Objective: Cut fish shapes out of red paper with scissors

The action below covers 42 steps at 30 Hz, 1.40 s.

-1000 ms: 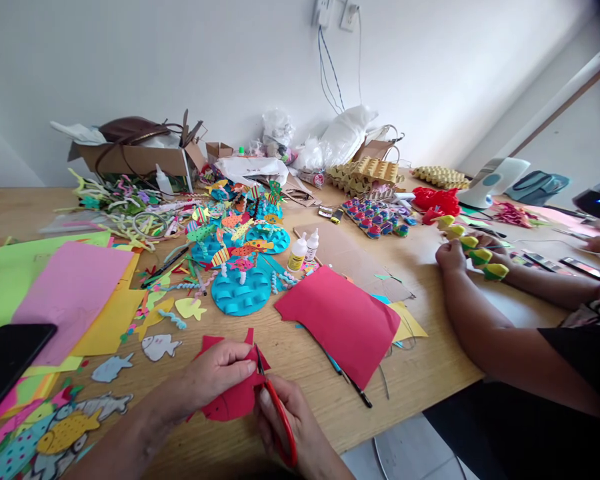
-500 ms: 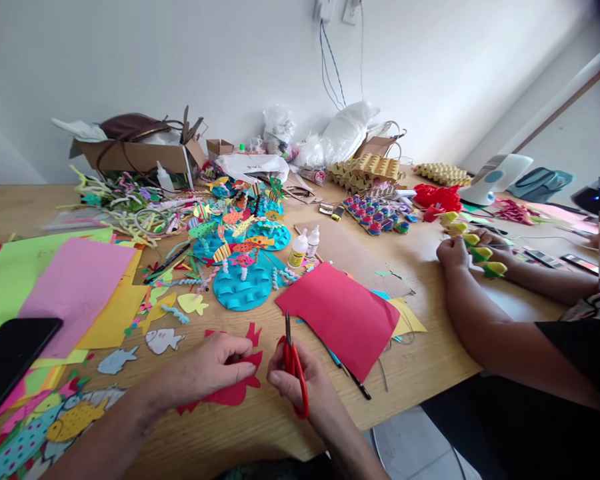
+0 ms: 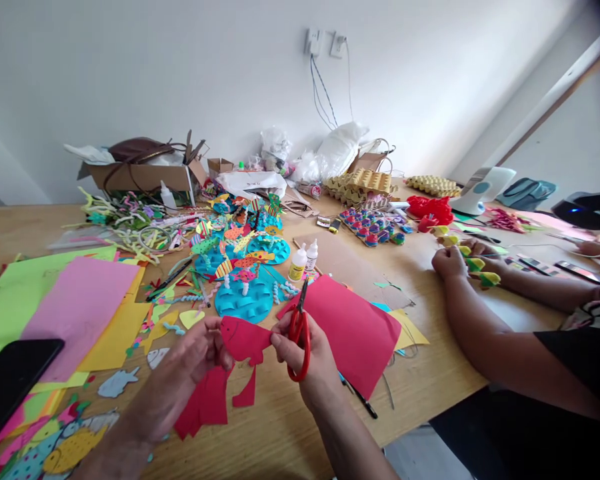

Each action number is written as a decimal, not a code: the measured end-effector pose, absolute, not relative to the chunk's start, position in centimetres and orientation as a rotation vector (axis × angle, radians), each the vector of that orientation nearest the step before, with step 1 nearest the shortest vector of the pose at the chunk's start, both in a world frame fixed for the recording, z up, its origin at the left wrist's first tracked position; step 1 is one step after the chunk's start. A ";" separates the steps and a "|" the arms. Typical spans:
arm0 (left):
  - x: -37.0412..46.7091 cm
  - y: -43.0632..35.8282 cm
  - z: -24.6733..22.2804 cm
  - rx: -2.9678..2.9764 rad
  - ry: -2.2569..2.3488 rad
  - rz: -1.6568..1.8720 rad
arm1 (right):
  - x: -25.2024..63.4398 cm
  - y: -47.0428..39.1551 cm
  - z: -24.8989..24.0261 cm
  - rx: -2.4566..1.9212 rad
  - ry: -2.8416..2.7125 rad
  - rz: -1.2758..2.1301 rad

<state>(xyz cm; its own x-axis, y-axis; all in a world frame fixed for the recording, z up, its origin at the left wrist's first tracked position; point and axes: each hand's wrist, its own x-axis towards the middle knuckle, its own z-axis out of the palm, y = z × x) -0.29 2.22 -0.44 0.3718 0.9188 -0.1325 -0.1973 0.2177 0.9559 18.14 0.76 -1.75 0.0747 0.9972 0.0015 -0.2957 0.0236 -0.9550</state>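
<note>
A red paper fish (image 3: 244,339) is held up between my two hands, a drawn line near its head. My left hand (image 3: 200,353) pinches its head end, and my right hand (image 3: 305,350) pinches the tail end. Red-handled scissors (image 3: 300,333) hang on my right hand's fingers, blades pointing up and away. Below the fish, red paper scraps (image 3: 210,400) lie on the wooden table (image 3: 410,407). A larger red sheet (image 3: 350,327) lies to the right of my right hand.
Glue bottles (image 3: 298,263) and blue bases with paper fish (image 3: 244,301) stand ahead. Coloured sheets (image 3: 80,313) and a black phone (image 3: 17,380) lie at left. At right, another person's hands (image 3: 450,263) hold yellow-green carton pieces (image 3: 475,264).
The red fish is now raised off the table, with my right hand at its tail. The scissors have moved up and slightly right with that hand. The view has tilted upward.
</note>
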 end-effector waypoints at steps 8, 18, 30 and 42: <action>1.9 1.3 -1.7 0.913 1.153 1.075 | 15.5 1.3 -0.7 -0.964 -0.960 1.372; 2.8 1.7 -1.1 0.597 1.089 1.404 | 14.6 -1.4 -3.7 -1.078 -1.274 1.294; 3.8 1.6 -2.0 0.619 1.057 1.405 | 13.6 -1.5 -4.6 -1.043 -1.200 1.443; 4.5 1.5 -1.5 0.525 0.976 1.462 | 13.8 -1.4 -4.5 -1.073 -1.314 1.351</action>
<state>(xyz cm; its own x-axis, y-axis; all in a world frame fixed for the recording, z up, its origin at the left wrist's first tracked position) 4.49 1.45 -1.51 -0.1578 0.9613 -0.2260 -0.5775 0.0958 0.8108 13.77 -1.40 -4.54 -0.1799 0.9835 0.0191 -0.0465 0.0109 -0.9989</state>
